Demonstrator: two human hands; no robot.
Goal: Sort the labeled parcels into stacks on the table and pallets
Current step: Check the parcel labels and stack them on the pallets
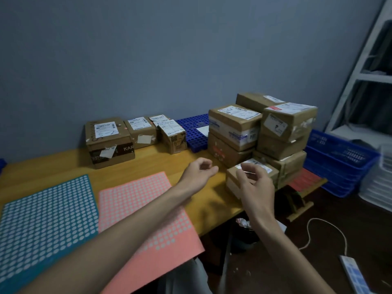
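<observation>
Table (148, 164) edge: left hand (199, 169) and right hand (255, 185), loosely curled and empty, hover by small parcel (232, 179) fronting unsorted stack (233, 126), likely easiest reach.

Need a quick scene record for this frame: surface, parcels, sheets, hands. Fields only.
surface: wooden table
back left: four labeled parcels grouped by the wall
back centre: blue pallet on the table
right: stacked parcels, several high
front right: small parcel at the stack's foot
sheets: teal dot sheet and pink dot sheet, flat, side by side
left hand: loosely curled above the table, nothing visible in it
right hand: in front of the small parcel, contact unclear
</observation>
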